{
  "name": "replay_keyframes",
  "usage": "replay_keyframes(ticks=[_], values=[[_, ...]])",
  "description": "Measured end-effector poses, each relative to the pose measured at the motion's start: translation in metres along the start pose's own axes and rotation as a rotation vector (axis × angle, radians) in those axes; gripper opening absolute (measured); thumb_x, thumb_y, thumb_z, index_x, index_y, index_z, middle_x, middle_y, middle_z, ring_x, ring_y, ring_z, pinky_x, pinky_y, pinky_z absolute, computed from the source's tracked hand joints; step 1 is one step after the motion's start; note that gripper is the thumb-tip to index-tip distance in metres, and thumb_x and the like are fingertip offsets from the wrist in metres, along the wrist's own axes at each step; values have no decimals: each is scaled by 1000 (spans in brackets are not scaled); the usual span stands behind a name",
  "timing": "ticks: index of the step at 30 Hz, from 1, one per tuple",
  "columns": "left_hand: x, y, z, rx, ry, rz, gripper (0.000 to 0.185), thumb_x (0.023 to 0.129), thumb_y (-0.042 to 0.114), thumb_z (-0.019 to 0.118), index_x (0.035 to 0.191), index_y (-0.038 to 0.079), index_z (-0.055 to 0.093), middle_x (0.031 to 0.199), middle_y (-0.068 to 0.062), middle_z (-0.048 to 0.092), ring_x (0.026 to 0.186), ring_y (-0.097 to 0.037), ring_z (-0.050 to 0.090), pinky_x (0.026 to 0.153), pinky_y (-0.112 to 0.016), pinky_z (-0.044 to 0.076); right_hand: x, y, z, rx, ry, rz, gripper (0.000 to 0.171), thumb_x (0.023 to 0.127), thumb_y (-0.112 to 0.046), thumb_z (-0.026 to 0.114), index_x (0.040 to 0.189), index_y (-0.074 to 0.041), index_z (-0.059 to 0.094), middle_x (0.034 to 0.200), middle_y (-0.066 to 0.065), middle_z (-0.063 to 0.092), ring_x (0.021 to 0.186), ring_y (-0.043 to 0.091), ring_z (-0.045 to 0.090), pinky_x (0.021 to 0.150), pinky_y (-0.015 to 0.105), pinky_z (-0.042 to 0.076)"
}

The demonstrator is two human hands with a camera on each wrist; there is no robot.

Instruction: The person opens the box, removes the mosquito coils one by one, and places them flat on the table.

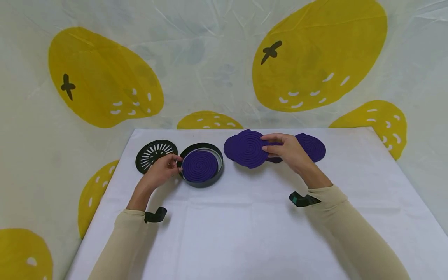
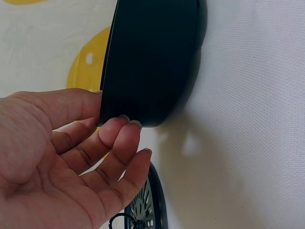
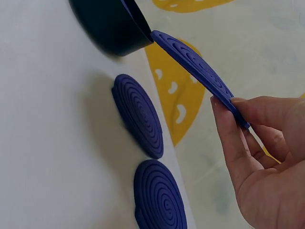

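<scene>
A round black tin (image 1: 201, 184) holds a purple mosquito coil (image 1: 200, 166) that lies flat inside it. My left hand (image 1: 161, 171) pinches the tin's left edge; in the left wrist view, the thumb is at the rim and fingertips touch the outer wall (image 2: 147, 62). Between thumb and fingers, my right hand (image 1: 290, 151) holds another purple coil (image 1: 249, 149) by its edge, tilted and raised above the table. More purple (image 1: 229, 148) shows behind that coil, partly hidden. In the right wrist view, two coils (image 3: 140, 117) lie on the table below the raised one.
A slotted black lid (image 1: 154, 149) lies left of the tin, partly behind my left hand. Another purple coil (image 1: 312, 148) lies right of my right hand. The white-covered table (image 1: 224, 233) ends at a hanging cloth (image 1: 210, 66) with yellow fruit prints.
</scene>
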State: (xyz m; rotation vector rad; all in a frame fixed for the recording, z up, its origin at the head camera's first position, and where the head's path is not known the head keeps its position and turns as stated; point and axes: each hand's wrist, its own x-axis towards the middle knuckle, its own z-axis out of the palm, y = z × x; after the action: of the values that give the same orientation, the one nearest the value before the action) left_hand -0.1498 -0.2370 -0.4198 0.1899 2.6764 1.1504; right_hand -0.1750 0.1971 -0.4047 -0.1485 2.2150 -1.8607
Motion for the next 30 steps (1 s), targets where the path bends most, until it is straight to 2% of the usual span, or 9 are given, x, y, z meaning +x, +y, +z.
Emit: replay_keyframes(ticks=[6,13,22,30], values=[[0,-1,1,4,6,4,36,94,9,71,127,2,62,89,-6,54,80,-21,50,66,-31,43,-5,4,-12,-13,19,4,44,94,-12,73,136,-2,61,126,14,63,100,9,67,86,28,57],[0,-1,1,-4,7,21,36,93,9,70,127,2,62,89,-6,54,80,-20,51,66,-32,43,-11,11,-29,-25,54,-17,45,94,-9,72,136,2,58,113,8,61,92,7,66,83,26,58],[-1,0,1,-9,5,14,36,94,9,70,128,2,62,89,-6,54,81,-21,51,67,-32,43,-21,22,-56,51,104,5,49,94,-6,72,139,4,55,111,3,64,91,8,68,80,27,58],[-1,0,1,-17,-1,17,35,94,9,69,128,1,62,87,-5,54,78,-20,50,65,-31,43,-24,34,-78,8,166,42,52,95,-11,72,142,0,54,110,-9,67,95,3,68,81,23,57]])
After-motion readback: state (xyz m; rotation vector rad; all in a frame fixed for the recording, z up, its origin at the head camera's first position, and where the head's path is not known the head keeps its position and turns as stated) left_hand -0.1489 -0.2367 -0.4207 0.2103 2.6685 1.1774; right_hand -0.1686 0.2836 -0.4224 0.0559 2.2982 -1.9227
